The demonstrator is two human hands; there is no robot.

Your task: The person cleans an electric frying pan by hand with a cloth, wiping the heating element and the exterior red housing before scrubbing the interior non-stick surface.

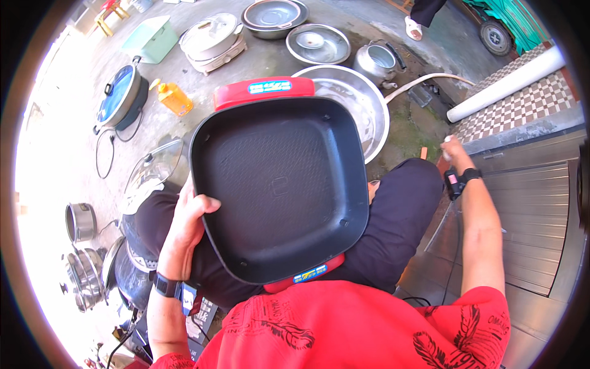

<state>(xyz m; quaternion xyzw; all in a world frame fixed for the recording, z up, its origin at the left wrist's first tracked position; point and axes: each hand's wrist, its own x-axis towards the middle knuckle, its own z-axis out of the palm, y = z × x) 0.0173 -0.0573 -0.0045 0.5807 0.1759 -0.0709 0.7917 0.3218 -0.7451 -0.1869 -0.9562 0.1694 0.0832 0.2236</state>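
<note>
My left hand (196, 210) grips the left rim of a square black non-stick electric pan (281, 184), its thumb over the edge. The pan has red handles, each with a blue label bearing writing, and its inside faces up above my lap. Off to the right, away from the pan, my right hand (454, 150) is closed around a small whitish thing, perhaps a cloth or sponge; I cannot tell which. Behind the pan lies a large metal basin (375, 108), partly hidden by it. An orange pump bottle (175, 98) stands beyond the pan's upper left corner.
On the ground ahead are a white electric pot (214, 41), a green plastic bin (150, 39), smaller basins (318, 44), a metal kettle (378, 62) and a hose (426, 82). A blue-lidded pan (120, 97) and steel pots (83, 276) stand left. A metal door (530, 226) is right; a person's foot (413, 28) shows beyond.
</note>
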